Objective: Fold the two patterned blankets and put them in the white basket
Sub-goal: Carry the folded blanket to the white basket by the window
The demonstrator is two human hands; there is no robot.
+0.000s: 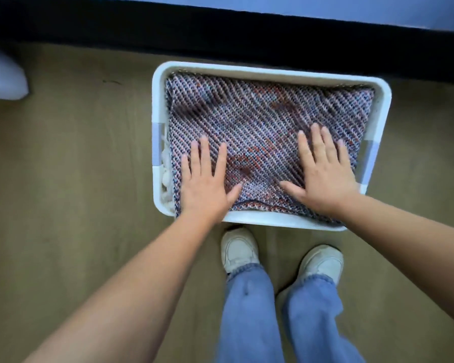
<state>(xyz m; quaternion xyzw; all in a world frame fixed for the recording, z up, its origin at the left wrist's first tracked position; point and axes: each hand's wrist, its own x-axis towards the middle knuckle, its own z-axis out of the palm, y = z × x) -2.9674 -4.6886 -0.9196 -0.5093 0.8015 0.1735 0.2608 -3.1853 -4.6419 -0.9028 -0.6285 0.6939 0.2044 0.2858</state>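
On the tan floor [76, 153], a round-cornered white plastic basket [260, 73] holds a folded knit blanket [260, 119] of diagonal red, blue and white weave, and the left hand [205, 184] and right hand [323, 176] press flat on its near part, each grip wide and holding nothing.

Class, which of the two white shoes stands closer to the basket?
The left shoe: its toe almost meets the white basket's near rim, while the right shoe stands further back.
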